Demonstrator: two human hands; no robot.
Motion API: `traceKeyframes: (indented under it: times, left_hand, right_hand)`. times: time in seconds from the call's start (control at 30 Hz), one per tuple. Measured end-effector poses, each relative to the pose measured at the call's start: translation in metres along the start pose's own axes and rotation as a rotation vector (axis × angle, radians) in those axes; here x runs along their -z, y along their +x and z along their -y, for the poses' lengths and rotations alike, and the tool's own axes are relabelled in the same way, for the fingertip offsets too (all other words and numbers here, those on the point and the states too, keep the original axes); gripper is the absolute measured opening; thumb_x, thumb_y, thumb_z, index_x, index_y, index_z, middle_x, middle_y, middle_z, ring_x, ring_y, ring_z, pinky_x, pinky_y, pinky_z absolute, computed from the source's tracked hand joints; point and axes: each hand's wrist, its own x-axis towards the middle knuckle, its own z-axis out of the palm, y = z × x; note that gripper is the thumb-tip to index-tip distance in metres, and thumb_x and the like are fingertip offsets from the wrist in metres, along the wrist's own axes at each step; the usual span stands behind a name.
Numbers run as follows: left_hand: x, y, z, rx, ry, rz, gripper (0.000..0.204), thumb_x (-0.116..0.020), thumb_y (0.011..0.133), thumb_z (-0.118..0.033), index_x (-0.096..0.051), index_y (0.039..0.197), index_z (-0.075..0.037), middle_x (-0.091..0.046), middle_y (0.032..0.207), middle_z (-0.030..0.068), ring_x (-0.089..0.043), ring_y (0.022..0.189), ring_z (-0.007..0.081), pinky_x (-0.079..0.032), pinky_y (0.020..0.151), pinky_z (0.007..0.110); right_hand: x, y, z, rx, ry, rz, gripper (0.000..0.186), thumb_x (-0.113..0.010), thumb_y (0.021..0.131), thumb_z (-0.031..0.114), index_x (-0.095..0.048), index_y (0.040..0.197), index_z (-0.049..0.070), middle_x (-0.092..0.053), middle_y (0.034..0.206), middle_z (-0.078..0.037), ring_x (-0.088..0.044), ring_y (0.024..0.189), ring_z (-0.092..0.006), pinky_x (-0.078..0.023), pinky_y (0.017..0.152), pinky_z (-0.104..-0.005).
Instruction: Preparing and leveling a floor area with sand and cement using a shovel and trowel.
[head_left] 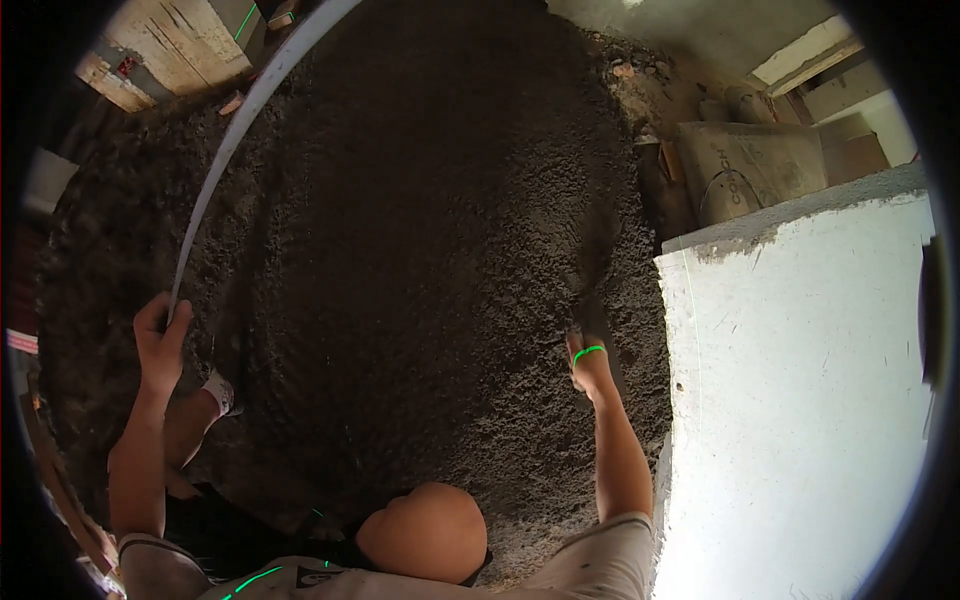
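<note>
My left hand (158, 340) grips the lower end of a long pale grey straightedge (232, 140), which rises toward the top edge and looks curved in the lens. Dark, wet mortar (380, 250) covers the floor, smoother in the middle and rougher toward the right. My right hand (590, 365) is low over the rough part, fingers curled; what it holds is dark and hard to make out against the mortar. A green laser line crosses that hand.
A white wall block (790, 390) borders the right side. A large sack (750, 165) lies behind it. Weathered boards (165, 55) stand at top left. My bent knee (420, 530) and one foot (222, 393) are at the bottom and left.
</note>
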Motion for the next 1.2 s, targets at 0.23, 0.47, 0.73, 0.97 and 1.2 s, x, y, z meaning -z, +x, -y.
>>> traceKeyframes:
  times: [0.23,0.47,0.73,0.97,1.2]
  left_hand:
    - [0.007,-0.003,-0.014,0.031,-0.011,-0.012,0.027,-0.068,0.098,-0.012,-0.055,0.076,-0.003,-0.04,0.068,-0.0078,-0.036,0.069,0.0028,-0.028,0.058,0.027]
    - [0.0,-0.003,-0.017,-0.017,0.0,0.04,0.024,-0.068,0.097,-0.009,-0.057,0.077,-0.002,-0.043,0.068,-0.0076,-0.038,0.068,0.0024,-0.029,0.058,0.026]
    - [-0.011,-0.013,-0.015,-0.012,-0.007,0.024,0.026,-0.069,0.097,-0.011,-0.055,0.076,-0.004,-0.041,0.068,-0.0092,-0.036,0.068,0.0027,-0.028,0.057,0.028]
    - [-0.026,-0.017,-0.02,0.037,-0.018,0.027,0.025,-0.069,0.098,-0.011,-0.056,0.078,-0.004,-0.042,0.069,-0.0094,-0.036,0.069,0.002,-0.027,0.058,0.026]
    - [-0.036,-0.005,0.008,0.014,-0.055,0.031,0.02,-0.068,0.1,-0.012,-0.059,0.083,-0.004,-0.043,0.072,-0.0099,-0.035,0.069,0.0012,-0.026,0.059,0.025]
  right_hand:
    - [0.064,0.058,0.063,0.264,0.02,-0.234,0.053,-0.052,0.104,0.043,-0.058,0.083,-0.005,-0.061,0.059,-0.019,-0.063,0.047,-0.0336,-0.048,0.045,-0.0492]
    - [-0.013,0.07,-0.031,0.276,-0.277,-0.035,0.035,-0.061,0.103,0.04,-0.064,0.097,0.006,-0.056,0.064,-0.004,-0.052,0.045,-0.0159,-0.042,0.039,-0.0346]
    - [0.135,0.105,0.073,0.101,-0.087,-0.132,0.036,-0.061,0.101,0.034,-0.059,0.113,0.0,-0.056,0.067,-0.011,-0.055,0.047,-0.0222,-0.044,0.04,-0.0388]
    - [0.161,0.105,-0.031,-0.241,-0.205,-0.086,0.056,-0.054,0.103,0.051,-0.058,0.089,-0.004,-0.059,0.064,-0.019,-0.058,0.047,-0.0319,-0.046,0.041,-0.0492]
    - [0.244,-0.029,-0.274,-0.089,-0.705,-0.154,0.059,-0.054,0.101,0.047,-0.069,0.094,-0.009,-0.067,0.097,-0.037,-0.065,0.101,-0.0529,-0.05,0.085,-0.0577]
